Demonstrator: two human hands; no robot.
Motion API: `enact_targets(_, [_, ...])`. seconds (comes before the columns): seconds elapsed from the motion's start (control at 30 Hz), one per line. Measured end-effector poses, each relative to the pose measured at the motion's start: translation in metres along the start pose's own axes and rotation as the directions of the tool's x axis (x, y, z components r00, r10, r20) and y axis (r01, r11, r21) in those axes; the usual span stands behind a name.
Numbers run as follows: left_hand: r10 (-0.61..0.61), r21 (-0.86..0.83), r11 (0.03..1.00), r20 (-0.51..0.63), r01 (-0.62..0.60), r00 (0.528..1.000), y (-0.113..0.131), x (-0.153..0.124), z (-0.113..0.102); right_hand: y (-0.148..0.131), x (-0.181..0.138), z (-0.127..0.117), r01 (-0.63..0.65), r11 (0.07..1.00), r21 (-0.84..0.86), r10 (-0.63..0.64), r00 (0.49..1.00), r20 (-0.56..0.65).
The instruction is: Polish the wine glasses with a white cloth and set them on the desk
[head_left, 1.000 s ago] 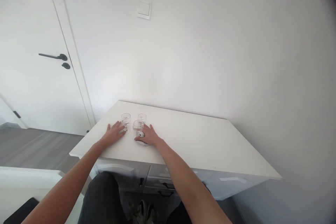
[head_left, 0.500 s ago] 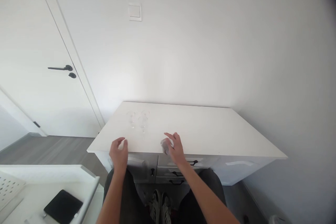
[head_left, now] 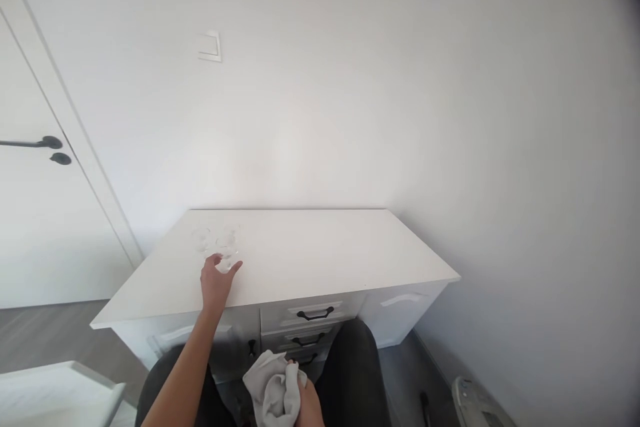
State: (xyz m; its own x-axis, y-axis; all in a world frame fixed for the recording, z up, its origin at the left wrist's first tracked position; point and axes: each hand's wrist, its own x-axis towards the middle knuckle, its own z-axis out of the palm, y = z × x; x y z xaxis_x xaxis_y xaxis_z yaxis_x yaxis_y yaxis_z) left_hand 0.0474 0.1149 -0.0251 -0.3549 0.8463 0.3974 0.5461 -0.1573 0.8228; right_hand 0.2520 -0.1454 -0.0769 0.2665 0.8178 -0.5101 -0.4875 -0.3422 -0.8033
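Note:
Several clear stemmed glasses stand close together at the left of the white cabinet top; the nearest glass (head_left: 227,247) is faint against the white. My left hand (head_left: 217,283) is right at the foot of this glass, thumb and fingers spread apart in a curve around it. Whether the fingertips touch the glass I cannot tell. Low over my lap, my right hand (head_left: 309,403) grips a crumpled light grey cloth (head_left: 275,390), its fingers partly hidden in the folds.
The white cabinet top (head_left: 320,247) runs along the wall, with dark-handled drawers (head_left: 315,314) below its front edge. A white door (head_left: 30,213) is at the left. At lower left shows a white tray-like edge (head_left: 60,380). A pale appliance (head_left: 477,403) stands on the floor at right.
My left hand has moved forward from the front edge to the nearest glass. My right hand has dropped from the cabinet edge to my lap, where the cloth now shows. The view has shifted right.

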Motion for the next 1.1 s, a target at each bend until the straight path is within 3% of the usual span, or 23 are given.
enact_targets(0.27, [-0.017, -0.022, 1.000, 0.110, 0.020, 0.994, 0.000, 0.008, 0.003, 0.007, -0.004, -0.008, -0.006, 0.986, 0.164, -0.013, 0.993, 0.114])
enact_targets(0.5, [-0.053, -0.061, 0.996, 0.105, 0.060, 0.993, 0.024, 0.004, -0.001, -0.007, -0.002, -0.021, 0.024, 0.975, 0.223, -0.026, 1.000, 0.009])
enact_targets(0.6, [-0.028, -0.105, 0.994, 0.126, 0.041, 0.992, 0.041, -0.029, -0.019, -0.031, -0.004, -0.037, 0.163, 0.975, 0.153, -0.149, 0.984, -0.100])
enact_targets(0.73, [0.026, -0.165, 0.986, 0.320, 0.029, 0.947, 0.066, -0.110, -0.052, -0.069, -0.009, -0.045, 0.425, 0.903, -0.063, -0.430, 0.892, -0.141])
enact_targets(0.8, [0.036, -0.177, 0.983, 0.428, 0.045, 0.903, 0.078, -0.150, -0.067, -0.086, -0.011, -0.039, 0.373, 0.927, 0.047, -0.366, 0.923, -0.120])
enact_targets(0.87, [0.019, -0.154, 0.984, 0.580, 0.087, 0.814, 0.089, -0.180, -0.079, -0.095, -0.013, -0.028, 0.258, 0.945, 0.198, -0.244, 0.965, -0.093])
enact_targets(0.97, [0.008, -0.009, 1.000, 0.657, -0.003, 0.754, 0.099, -0.200, -0.094, -0.088, -0.023, -0.008, 0.268, 0.933, 0.239, -0.254, 0.963, -0.088])
enact_targets(1.1, [-0.012, 0.171, 0.979, 0.582, -0.107, 0.813, 0.094, -0.201, -0.108, -0.055, -0.046, 0.011, 0.444, 0.896, -0.008, -0.444, 0.894, -0.052])
